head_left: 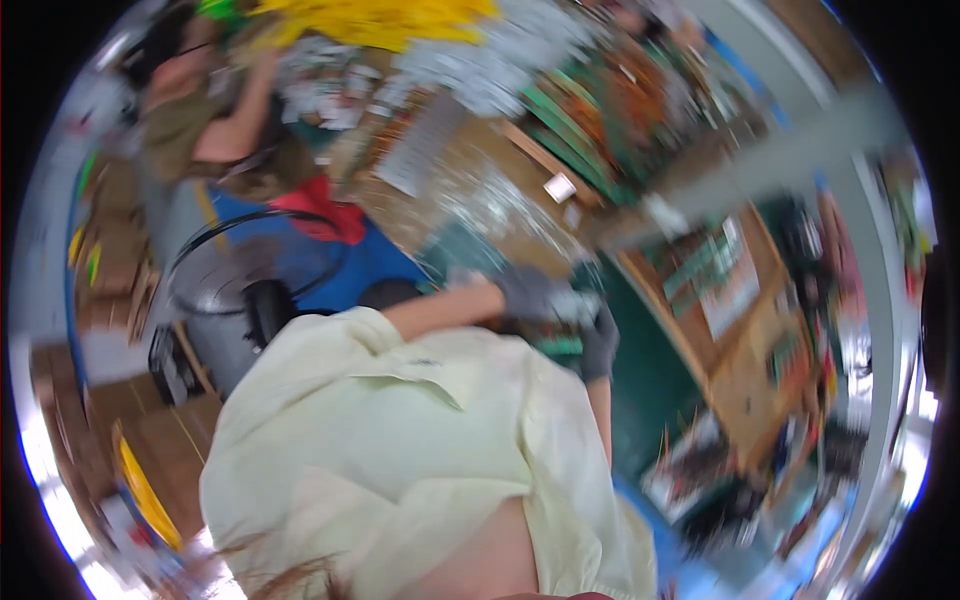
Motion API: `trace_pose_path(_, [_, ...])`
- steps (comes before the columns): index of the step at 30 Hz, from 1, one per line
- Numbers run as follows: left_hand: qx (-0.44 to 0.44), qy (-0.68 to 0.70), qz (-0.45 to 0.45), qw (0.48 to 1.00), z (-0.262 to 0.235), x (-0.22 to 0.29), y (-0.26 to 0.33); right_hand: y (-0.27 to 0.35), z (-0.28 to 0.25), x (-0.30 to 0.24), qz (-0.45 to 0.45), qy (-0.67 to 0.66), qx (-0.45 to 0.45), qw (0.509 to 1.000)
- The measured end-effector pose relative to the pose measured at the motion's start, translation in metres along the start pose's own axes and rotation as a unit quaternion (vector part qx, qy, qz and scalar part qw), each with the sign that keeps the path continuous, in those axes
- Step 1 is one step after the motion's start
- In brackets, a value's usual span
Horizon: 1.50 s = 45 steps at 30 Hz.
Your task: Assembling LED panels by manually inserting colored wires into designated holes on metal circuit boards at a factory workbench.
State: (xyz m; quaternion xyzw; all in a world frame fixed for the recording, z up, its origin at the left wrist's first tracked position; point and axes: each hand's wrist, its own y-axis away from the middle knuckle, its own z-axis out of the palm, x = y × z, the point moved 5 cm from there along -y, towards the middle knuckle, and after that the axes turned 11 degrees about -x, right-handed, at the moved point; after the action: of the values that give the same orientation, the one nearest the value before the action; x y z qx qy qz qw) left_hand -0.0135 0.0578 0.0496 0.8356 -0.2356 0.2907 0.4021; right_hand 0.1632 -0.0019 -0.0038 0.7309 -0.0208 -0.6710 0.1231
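Observation:
Both my hands wear grey gloves and are close together in front of my chest, smeared by motion. Between them is a green piece [560, 345] that looks like a circuit board, with a shiny whitish, see-through part above it. My left hand [532, 294] is at its left side, the fingers bent toward it. My right hand [600, 342] is closed around its right side. Beyond the hands, crumpled clear plastic film [490, 200] lies on brown cardboard [420, 215] on the bench.
A wooden tray [745, 400] with green boards [705, 265] stands to the right on the green bench top [640, 400]. Stacked green boards [570, 135], white pieces and a yellow pile [385, 20] lie farther off. A co-worker [215, 115] sits at the far left, near a round fan-like frame [250, 260].

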Motion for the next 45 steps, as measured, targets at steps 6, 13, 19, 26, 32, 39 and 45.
trace_pose_path(6, [0.115,-0.138,0.072,0.981,0.016,-0.014,0.02,0.008,0.008,-0.011,-0.063,0.053,-0.059,0.995])
trace_pose_path(13, [0.16,-0.05,0.07,0.983,0.009,-0.014,0.015,0.001,0.023,-0.025,-0.018,-0.064,-0.091,0.994])
trace_pose_path(19, [0.16,-0.049,0.075,0.983,0.007,-0.004,0.023,-0.001,0.005,-0.041,-0.08,0.078,-0.029,0.993])
trace_pose_path(26, [0.081,0.025,0.135,0.987,0.012,-0.002,0.016,0.007,-0.009,-0.017,0.009,-0.052,-0.075,0.996])
trace_pose_path(32, [0.1,0.065,0.201,0.972,0.024,-0.019,-0.008,0.005,0.001,0.002,0.112,-0.212,-0.091,0.967])
trace_pose_path(39, [0.166,-0.02,0.084,0.982,0.025,0.001,-0.009,0.025,0.012,-0.062,-0.094,0.318,0.179,0.926])
trace_pose_path(45, [0.055,0.173,0.208,0.961,0.033,-0.013,-0.03,0.033,-0.011,0.004,0.064,-0.212,0.16,0.962])
